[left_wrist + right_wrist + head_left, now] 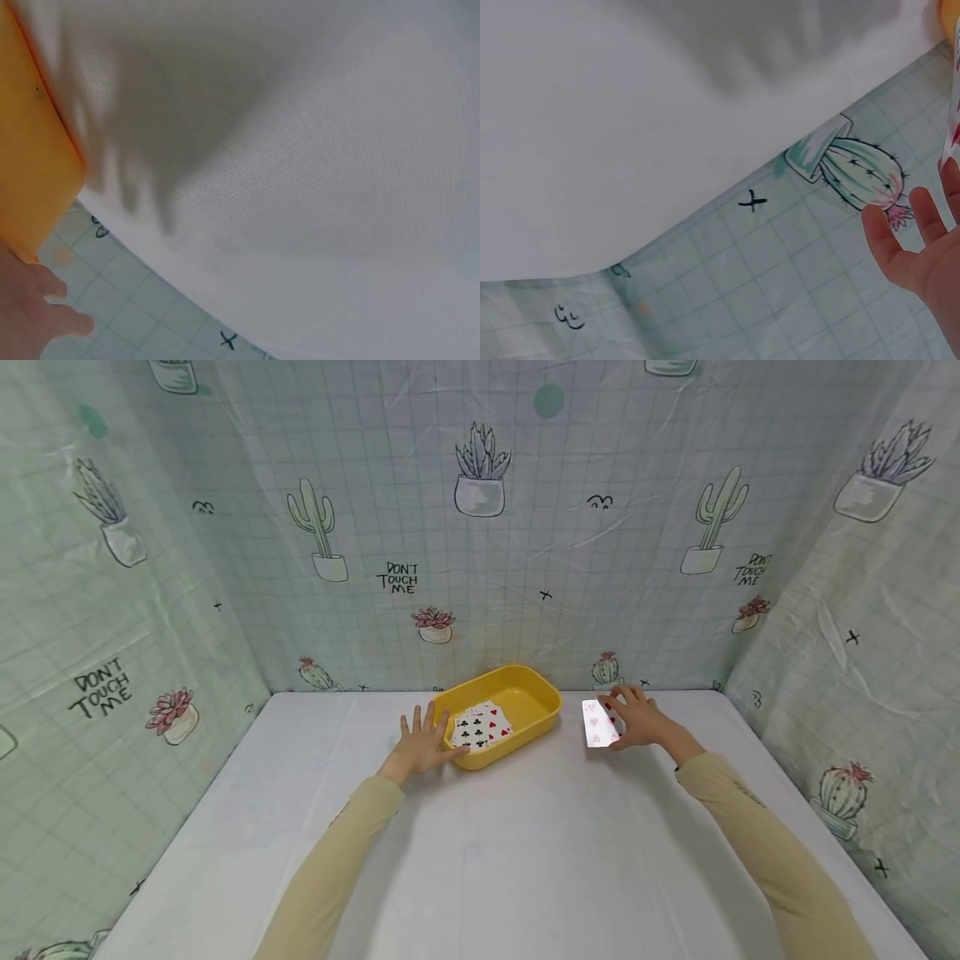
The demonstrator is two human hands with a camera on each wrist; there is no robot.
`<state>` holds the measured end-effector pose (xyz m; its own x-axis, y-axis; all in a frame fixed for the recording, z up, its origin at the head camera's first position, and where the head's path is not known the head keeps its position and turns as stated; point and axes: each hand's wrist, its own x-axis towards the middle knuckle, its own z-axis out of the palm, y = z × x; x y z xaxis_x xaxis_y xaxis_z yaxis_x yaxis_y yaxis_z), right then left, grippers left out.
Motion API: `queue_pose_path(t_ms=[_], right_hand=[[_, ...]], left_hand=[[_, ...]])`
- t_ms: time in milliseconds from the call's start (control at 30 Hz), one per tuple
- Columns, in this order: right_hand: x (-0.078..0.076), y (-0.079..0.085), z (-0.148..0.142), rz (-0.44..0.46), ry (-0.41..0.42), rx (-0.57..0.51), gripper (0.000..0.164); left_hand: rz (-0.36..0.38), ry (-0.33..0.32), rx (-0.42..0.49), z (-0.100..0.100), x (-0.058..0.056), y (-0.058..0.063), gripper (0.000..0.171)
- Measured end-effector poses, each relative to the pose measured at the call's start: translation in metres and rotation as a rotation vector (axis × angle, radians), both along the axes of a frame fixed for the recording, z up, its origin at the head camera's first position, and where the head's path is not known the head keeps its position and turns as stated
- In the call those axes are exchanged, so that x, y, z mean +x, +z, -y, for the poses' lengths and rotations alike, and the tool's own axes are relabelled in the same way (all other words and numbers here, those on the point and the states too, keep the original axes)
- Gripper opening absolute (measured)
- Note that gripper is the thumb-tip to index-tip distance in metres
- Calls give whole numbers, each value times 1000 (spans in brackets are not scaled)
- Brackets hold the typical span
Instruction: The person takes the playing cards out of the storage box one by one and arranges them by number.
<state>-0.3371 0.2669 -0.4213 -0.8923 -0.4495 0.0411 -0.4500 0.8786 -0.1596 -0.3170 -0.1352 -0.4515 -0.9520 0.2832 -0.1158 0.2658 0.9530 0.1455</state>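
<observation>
My right hand (639,720) holds a playing card (597,724) with red hearts above the table, to the right of the yellow tray (542,724). In the right wrist view only a sliver of the card (953,124) shows beside the fingers of the right hand (930,251). At the tray's left end, my left hand (420,747) spreads its fingers and touches the rim. Several playing cards (480,727) lie face up and overlapping inside the tray, clubs and red hearts among them. The left wrist view catches the tray's outer wall (34,150) and part of the left hand (34,311).
The white table (525,860) stretches in front of the tray and to both sides. A cloth backdrop (480,552) with cactus drawings rises behind the table and along its left and right sides.
</observation>
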Motion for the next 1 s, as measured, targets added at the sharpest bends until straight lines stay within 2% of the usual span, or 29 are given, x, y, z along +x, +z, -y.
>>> queue_pose_path(t_ms=[333,533,733,1000], right_hand=[[3,-7,-7,19,-14,6,85],[2,-19,-10,34,-14,50,85],[2,-28,-8,41,-2,37,86],[-2,-33,-3,66,3,96,88]], left_hand=[[-6,-2,7,0,-1,1,90],[-6,0,-2,0,0,-1,90],[-1,10,-6,-1,3,-2,89],[-4,7,-11,-1,5,0,90]])
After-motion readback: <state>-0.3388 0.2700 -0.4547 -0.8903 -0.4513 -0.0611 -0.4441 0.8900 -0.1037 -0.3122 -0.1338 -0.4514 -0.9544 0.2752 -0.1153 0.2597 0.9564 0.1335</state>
